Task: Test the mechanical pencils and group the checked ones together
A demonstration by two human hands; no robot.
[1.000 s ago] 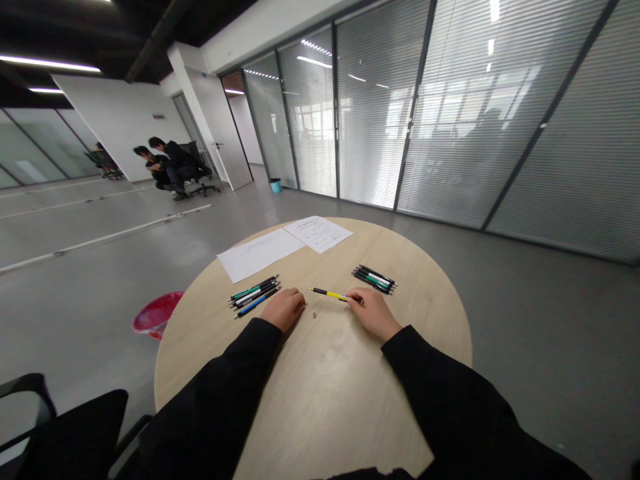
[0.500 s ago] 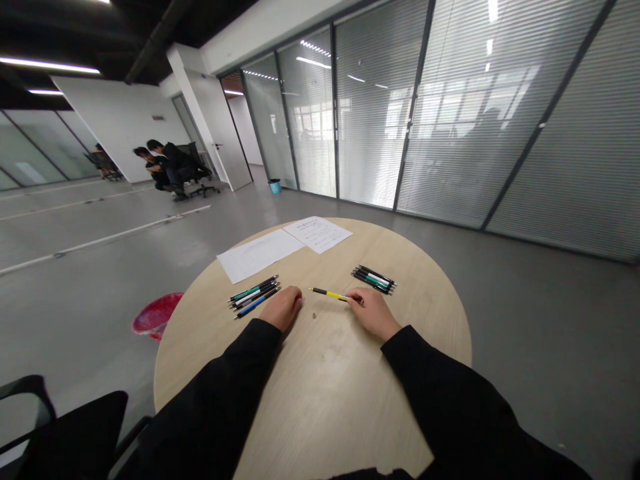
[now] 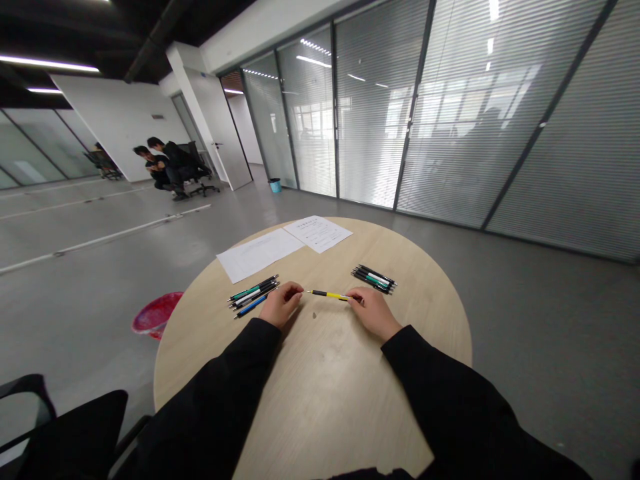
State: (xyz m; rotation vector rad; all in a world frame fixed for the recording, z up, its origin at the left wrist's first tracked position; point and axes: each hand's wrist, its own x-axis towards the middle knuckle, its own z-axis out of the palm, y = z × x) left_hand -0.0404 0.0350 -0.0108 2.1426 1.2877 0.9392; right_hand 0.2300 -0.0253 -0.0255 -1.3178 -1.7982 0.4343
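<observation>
The right hand (image 3: 374, 315) pinches the end of a yellow pen (image 3: 327, 294), which sits between both hands over a round wooden table (image 3: 425, 313). The left hand (image 3: 283, 305) curls at its tip, contact unclear. 2 groups of pens (image 3: 253, 296) lie beside the hands. On the floor, a red basket (image 3: 156, 315) and a small blue bin (image 3: 275, 185) show no readable contents

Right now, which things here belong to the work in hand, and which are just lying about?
In hand: yellow-and-black pen, right hand, left hand.
Lying about: pens by the left hand, pens by the right hand, two paper sheets, red basin.
</observation>
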